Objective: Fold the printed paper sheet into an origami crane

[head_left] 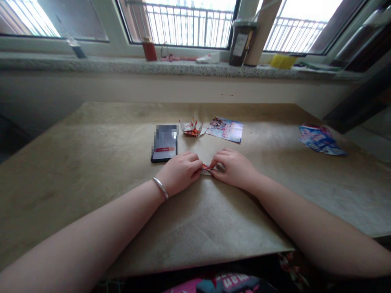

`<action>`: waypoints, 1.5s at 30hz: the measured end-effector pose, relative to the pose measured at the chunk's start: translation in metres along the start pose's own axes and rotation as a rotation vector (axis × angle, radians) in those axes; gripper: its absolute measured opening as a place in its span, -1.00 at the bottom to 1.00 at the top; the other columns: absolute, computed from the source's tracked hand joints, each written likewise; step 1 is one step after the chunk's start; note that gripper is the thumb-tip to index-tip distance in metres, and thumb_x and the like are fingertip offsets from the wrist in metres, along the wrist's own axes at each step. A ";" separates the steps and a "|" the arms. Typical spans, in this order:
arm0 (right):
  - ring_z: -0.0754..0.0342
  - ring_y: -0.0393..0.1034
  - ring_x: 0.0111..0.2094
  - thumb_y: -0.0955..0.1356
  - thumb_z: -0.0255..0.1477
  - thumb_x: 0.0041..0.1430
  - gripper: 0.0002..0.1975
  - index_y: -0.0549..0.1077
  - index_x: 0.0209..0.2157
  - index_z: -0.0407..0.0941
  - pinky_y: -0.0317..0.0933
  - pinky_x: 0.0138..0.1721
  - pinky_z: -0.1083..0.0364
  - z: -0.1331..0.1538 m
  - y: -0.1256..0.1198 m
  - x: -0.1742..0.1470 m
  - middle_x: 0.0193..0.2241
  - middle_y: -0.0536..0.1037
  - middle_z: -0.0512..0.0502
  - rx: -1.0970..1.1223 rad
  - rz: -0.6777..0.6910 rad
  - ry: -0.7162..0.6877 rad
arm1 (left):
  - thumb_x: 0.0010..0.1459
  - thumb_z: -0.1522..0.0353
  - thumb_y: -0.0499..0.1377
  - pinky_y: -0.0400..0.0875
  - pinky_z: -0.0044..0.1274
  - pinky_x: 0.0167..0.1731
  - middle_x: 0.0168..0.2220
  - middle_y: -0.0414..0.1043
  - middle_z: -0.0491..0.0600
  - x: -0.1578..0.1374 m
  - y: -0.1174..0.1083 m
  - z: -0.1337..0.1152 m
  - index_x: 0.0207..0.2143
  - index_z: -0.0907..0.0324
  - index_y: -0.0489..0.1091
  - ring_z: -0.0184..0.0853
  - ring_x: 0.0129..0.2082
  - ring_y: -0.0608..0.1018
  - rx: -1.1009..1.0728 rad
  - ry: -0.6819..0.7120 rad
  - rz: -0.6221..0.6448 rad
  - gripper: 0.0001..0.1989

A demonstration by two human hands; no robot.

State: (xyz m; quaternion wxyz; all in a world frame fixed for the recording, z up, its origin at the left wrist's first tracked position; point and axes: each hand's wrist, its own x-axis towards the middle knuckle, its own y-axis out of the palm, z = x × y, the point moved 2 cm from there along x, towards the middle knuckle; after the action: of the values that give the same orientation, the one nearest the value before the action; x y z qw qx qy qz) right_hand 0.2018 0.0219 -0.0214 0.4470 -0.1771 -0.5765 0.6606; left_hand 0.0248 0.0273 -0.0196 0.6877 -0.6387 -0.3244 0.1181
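A small folded piece of printed paper [206, 168], red and white, is pinched between my two hands just above or on the table. My left hand [182, 170], with a silver bangle at its wrist, has its fingers closed on the paper's left end. On the right end, the thumb and forefinger of my right hand [233, 167] are closed. Most of the paper is hidden by the fingers. Beyond them sits a folded paper figure [193, 127] with pointed white and red tips. A flat printed sheet [227, 129] lies beside it.
A phone [165, 143] lies left of the paper figure. Several blue printed leaflets [320, 139] are spread at the right of the table [91, 171]. On the windowsill [106, 65] stand a red container [149, 49], a dark lidded jar [241, 44] and a yellow item [283, 61].
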 end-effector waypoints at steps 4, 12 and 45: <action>0.03 0.33 -0.31 0.37 -0.42 0.04 -0.94 0.48 -0.44 -0.12 0.17 -0.26 0.09 0.004 0.001 0.001 -0.44 0.51 -0.08 0.004 -0.016 -0.007 | 0.19 0.36 0.07 0.33 -0.51 -0.33 -0.39 0.39 0.00 0.000 0.000 -0.001 -0.38 0.24 0.42 -0.32 -0.37 0.41 -0.026 0.002 -0.012 -0.82; 0.02 0.33 -0.32 0.36 -0.42 0.05 -0.92 0.48 -0.46 -0.12 0.15 -0.29 0.08 0.009 0.002 0.001 -0.44 0.51 -0.09 -0.044 -0.009 -0.026 | 0.21 0.38 0.05 0.30 -0.54 -0.37 -0.39 0.38 -0.04 0.001 0.002 -0.001 -0.41 0.21 0.39 -0.36 -0.40 0.39 -0.014 0.043 0.043 -0.82; 0.13 0.34 -0.40 0.32 -0.50 0.03 -0.89 0.49 -0.37 -0.11 0.16 -0.35 0.16 -0.001 0.000 -0.001 -0.48 0.52 0.02 0.332 -0.020 0.166 | 0.18 0.43 0.07 0.40 -0.52 -0.26 -0.22 0.39 0.03 -0.002 0.004 0.005 -0.29 0.23 0.37 -0.37 -0.28 0.46 -0.325 -0.069 -0.078 -0.90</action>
State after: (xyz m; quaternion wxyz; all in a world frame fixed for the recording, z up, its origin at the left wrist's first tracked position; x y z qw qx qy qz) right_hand 0.2033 0.0216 -0.0222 0.5225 -0.1491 -0.4223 0.7256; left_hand 0.0214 0.0309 -0.0244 0.5680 -0.7238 -0.3872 0.0590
